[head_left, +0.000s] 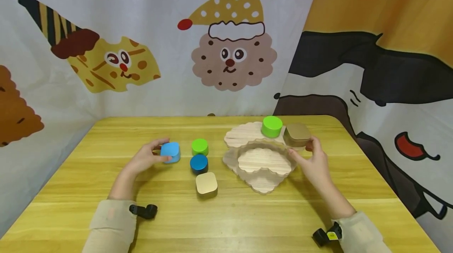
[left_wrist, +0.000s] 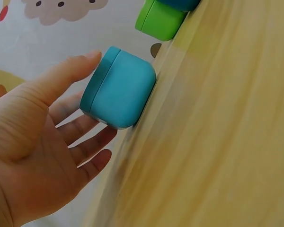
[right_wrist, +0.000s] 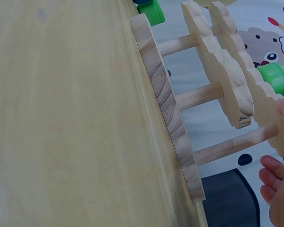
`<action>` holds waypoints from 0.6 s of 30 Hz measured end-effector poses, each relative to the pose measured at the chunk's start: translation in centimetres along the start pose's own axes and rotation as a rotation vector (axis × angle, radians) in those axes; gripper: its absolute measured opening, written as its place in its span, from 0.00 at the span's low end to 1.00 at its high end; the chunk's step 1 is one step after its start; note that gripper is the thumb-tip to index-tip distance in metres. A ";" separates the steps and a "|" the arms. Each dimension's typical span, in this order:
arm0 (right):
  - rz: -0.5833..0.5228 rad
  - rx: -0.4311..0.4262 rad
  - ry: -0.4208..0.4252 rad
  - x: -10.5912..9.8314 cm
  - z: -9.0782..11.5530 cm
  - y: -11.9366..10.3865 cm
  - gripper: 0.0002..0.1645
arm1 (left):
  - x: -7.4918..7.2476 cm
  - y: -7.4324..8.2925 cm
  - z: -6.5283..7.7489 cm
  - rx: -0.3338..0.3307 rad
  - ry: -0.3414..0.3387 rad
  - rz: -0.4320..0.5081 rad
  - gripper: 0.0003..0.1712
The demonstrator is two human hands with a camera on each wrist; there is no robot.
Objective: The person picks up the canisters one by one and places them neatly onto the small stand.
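Observation:
In the head view my left hand (head_left: 146,156) holds a light-blue rounded-square lidded tin (head_left: 170,152) at the table's left. The left wrist view shows the thumb by the tin's lid (left_wrist: 98,85) and the other fingers behind its side. My right hand (head_left: 313,162) grips a gold square tin (head_left: 296,134) on the top tier of a wooden cloud-shaped stand (head_left: 244,134); the thumb lies by the tier's front edge. A round green tin (head_left: 272,126) stands on that tier, left of the gold one. In the right wrist view the gold tin is mostly out of frame.
Between the left hand and the stand, a green round tin (head_left: 199,147), a dark-blue round tin (head_left: 199,164) and a pale-gold square tin (head_left: 207,184) stand in a loose row. The stand's tiers sit on round posts (right_wrist: 199,97). A patterned curtain (head_left: 177,99) hangs behind the table.

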State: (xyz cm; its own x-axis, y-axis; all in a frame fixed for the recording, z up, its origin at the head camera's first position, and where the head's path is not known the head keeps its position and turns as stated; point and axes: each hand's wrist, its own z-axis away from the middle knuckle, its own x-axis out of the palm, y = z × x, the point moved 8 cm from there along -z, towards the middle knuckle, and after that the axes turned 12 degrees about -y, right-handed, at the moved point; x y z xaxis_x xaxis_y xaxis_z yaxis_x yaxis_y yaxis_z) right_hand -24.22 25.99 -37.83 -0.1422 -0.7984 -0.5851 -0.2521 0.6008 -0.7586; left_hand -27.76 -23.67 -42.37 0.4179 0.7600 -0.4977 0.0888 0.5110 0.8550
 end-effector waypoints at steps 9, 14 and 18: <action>0.002 -0.001 -0.001 0.0 0.0 0.1 0.41 | 0.1 -0.8 -0.4 -0.011 0.001 0.009 0.46; 0.003 -0.003 -0.002 -0.1 0.0 0.1 0.41 | 0.1 -1.0 -0.4 -0.020 0.012 0.007 0.46; -0.001 0.004 -0.006 -0.1 0.0 0.2 0.41 | 0.0 -0.8 -0.4 -0.026 0.021 0.008 0.45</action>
State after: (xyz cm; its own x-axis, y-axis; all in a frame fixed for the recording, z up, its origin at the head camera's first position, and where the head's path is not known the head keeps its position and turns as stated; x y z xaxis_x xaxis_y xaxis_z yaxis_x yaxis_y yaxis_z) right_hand -24.28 26.13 -37.92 -0.1364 -0.7989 -0.5858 -0.2487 0.6000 -0.7604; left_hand -28.19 -23.86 -43.10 0.3992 0.7721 -0.4945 0.0619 0.5154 0.8547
